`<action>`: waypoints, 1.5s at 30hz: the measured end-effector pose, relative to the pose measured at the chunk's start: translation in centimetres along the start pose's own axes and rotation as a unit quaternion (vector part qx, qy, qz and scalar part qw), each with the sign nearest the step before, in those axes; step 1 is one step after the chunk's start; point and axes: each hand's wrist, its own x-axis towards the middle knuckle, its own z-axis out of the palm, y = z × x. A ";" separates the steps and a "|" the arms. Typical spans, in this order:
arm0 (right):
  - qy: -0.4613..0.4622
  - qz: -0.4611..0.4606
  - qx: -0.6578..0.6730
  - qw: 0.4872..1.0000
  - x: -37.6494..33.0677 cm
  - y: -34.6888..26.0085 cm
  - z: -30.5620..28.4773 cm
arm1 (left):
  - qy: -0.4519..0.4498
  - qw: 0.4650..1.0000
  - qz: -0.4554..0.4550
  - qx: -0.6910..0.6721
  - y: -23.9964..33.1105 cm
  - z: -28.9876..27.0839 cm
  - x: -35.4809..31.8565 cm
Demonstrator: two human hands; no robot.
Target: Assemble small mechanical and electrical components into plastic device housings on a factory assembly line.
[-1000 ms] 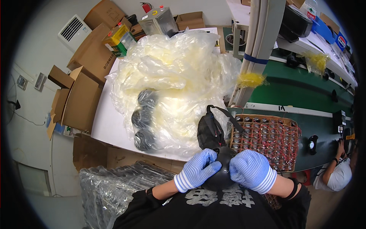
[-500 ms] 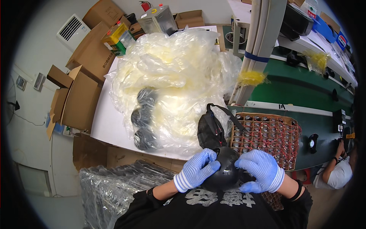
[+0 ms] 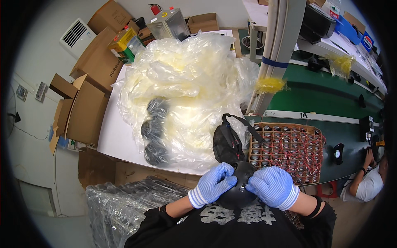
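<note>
A glossy black ball-shaped shell (image 3: 240, 191) is close in front of my chest, with small details on its face. My left hand (image 3: 214, 184), in a blue striped glove, grips the shell's left side, thumb bent over its front. On the other side my right hand (image 3: 273, 187), gloved alike, has its fingers curled together against the shell's upper right. Whatever those fingertips pinch is hidden. Just beyond the shell lies a black mesh pouch (image 3: 226, 144) with a strap. To its right is a divided cardboard tray (image 3: 285, 126) filled with small round parts and red wires.
Clear plastic bags (image 3: 182, 78) heap over the white table (image 3: 117, 138), with several dark round pieces (image 3: 154, 130) under the film. Plastic-wrapped goods (image 3: 124, 206) stand at lower left. A post (image 3: 279, 45) rises beside the green workbench (image 3: 326, 89). A person (image 3: 368, 184) sits at far right.
My right hand has moved left onto the shell, and its spread fingers have curled closed. My left hand keeps its grip in nearly the same place.
</note>
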 end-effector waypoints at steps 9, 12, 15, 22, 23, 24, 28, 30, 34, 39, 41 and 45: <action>0.026 0.007 0.047 0.999 0.3 -1.1 -0.7 | -0.006 0.998 -0.002 -0.057 0.3 -0.5 0.7; 0.055 0.051 0.045 0.996 0.5 -1.5 -0.2 | 0.001 0.997 -0.015 -0.071 0.1 -0.4 0.6; 0.024 0.062 0.027 0.997 0.6 -1.4 -0.2 | 0.004 0.998 -0.012 -0.059 0.3 -0.4 0.5; -0.060 -0.077 0.013 0.995 1.5 0.0 -0.5 | -0.007 0.997 -0.003 -0.078 0.0 -0.3 0.9; -0.071 -0.072 0.009 0.995 1.5 0.0 -0.4 | -0.007 0.996 -0.012 -0.086 -0.4 -0.4 0.9; -0.070 -0.073 0.008 0.995 1.6 0.0 -0.5 | -0.007 0.996 -0.011 -0.085 -0.2 -0.4 1.0; -0.078 -0.016 0.056 0.995 1.3 0.4 0.0 | -0.005 0.996 -0.002 -0.093 -0.2 -0.6 0.8; -0.046 0.001 0.084 0.995 0.8 0.5 0.0 | -0.012 0.996 -0.006 -0.089 -0.3 -0.7 0.8; 0.032 0.124 0.237 0.963 0.5 0.9 -0.7 | -0.001 0.992 0.005 -0.123 -0.2 -0.6 0.9; -0.080 0.072 0.020 0.994 1.8 -0.2 -1.4 | -0.003 0.991 -0.010 -0.131 -0.2 -0.6 1.1; -0.091 0.023 -0.031 0.995 1.9 -0.3 -1.0 | -0.015 0.993 0.004 -0.120 -0.6 -0.7 1.2; -0.065 -0.070 -0.054 0.994 1.7 0.8 -0.2 | -0.043 0.993 0.014 -0.109 -0.8 -0.8 1.6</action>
